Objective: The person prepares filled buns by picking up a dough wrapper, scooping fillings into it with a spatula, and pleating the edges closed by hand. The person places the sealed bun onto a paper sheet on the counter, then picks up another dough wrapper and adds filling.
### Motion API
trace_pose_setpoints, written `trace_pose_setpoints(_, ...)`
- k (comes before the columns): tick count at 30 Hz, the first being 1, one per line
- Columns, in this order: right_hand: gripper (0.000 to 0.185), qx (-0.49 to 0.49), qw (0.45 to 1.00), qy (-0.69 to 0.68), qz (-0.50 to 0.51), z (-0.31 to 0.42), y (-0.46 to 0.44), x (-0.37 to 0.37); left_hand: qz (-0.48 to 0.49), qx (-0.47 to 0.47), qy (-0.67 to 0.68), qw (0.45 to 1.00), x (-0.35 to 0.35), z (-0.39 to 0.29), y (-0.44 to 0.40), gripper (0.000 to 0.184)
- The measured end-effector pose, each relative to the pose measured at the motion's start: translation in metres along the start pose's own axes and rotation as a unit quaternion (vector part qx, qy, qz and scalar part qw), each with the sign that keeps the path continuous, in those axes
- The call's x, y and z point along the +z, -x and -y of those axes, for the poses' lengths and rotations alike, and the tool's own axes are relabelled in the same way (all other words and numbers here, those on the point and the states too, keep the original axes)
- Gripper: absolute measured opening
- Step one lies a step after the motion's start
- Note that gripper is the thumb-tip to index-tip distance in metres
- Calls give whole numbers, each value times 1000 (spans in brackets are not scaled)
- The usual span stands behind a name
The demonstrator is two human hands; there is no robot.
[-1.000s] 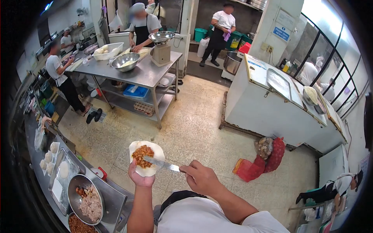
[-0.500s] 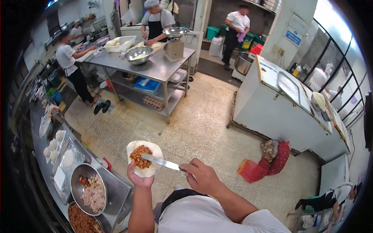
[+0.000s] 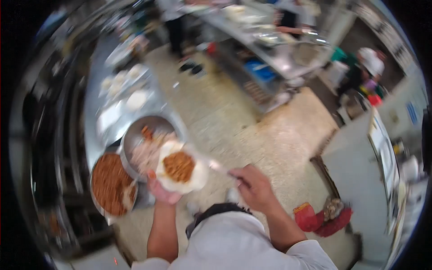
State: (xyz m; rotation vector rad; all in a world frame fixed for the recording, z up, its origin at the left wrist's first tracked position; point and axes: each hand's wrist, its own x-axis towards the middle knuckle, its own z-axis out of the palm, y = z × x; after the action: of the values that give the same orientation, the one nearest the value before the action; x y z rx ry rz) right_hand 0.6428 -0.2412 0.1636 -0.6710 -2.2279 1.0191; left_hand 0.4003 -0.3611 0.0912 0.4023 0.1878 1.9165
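Note:
My left hand [image 3: 164, 191] holds a round, flat dough wrapper [image 3: 199, 179] on its palm, with the fingers partly hidden under it. A mound of chopped reddish-brown filling [image 3: 179, 166] sits in the wrapper's middle. My right hand [image 3: 256, 186] is closed around the handle of a flat metal spatula [image 3: 218, 166], just right of the wrapper. The blade is blurred by motion. Behind the wrapper stands a steel bowl [image 3: 131, 130] with pale ground meat and some reddish chunks. Left of it, another bowl is full of brown chopped filling [image 3: 110, 184].
The steel counter [image 3: 101, 67] on my left carries a tray and pale dough rounds [image 3: 136, 100]. Across the floor is a steel worktable [image 3: 225, 27] with people beside it. At right, red mesh sacks [image 3: 333, 222] lie near a white chest freezer [image 3: 355, 166].
My view has swung left, toward the counter. The wrapper now appears in front of the meat bowl instead of over the floor. The spatula's blade has drawn back from the filling.

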Motion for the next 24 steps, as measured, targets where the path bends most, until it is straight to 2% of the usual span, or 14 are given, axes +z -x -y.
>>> trace_pose_setpoints(2, 35, -1, 999, -14, 42, 11, -8, 35, 12, 51, 86, 995, 3, -24, 34, 90)
trace_pose_setpoints(4, 35, -39, 997, -36, 63, 29, -18, 79, 27, 51, 114, 992, -36, -62, 78, 92)
trace_pose_setpoints(6, 34, -51, 990, -57, 117, 45, -27, 125, -54, 77, 100, 991, -63, -93, 111, 90)
trace_pose_setpoints(7, 33, -52, 989, -58, 126, 54, -28, 147, -71, 94, 111, 987, -64, -107, 123, 82)
trace_pose_setpoints(8, 33, -59, 986, -69, 140, 56, -30, 140, -79, 111, 104, 985, -47, -101, 124, 82)
trace_pose_setpoints(10, 33, -62, 980, -20, 187, 76, -31, 192, -178, 159, 44, 970, -61, -135, 155, 73)
trace_pose_setpoints(11, 33, -69, 978, -23, 197, 82, -32, 205, -193, 181, 72, 962, -64, -142, 165, 66)
trace_pose_setpoints(13, 34, -122, 959, 10, 254, 91, -33, 227, -206, 210, 54, 954, -67, -154, 183, 65)
trace_pose_setpoints(16, 35, -120, 944, 21, 307, 108, -38, 240, -190, 275, 27, 942, -67, -172, 206, 62)
trace_pose_setpoints(18, 37, -128, 940, 21, 314, 121, -52, 243, -152, 320, 78, 932, -59, -185, 222, 61)
trace_pose_setpoints(20, 40, -159, 935, 105, 300, 119, -68, 244, -149, 347, 81, 922, -74, -197, 240, 61)
trace_pose_setpoints(21, 43, -164, 946, 66, 273, 116, -76, 249, -147, 373, 80, 913, -78, -199, 249, 61)
trace_pose_setpoints(24, 39, -120, 955, 94, 254, 123, -89, 249, -215, 408, 73, 884, -80, -203, 264, 65)
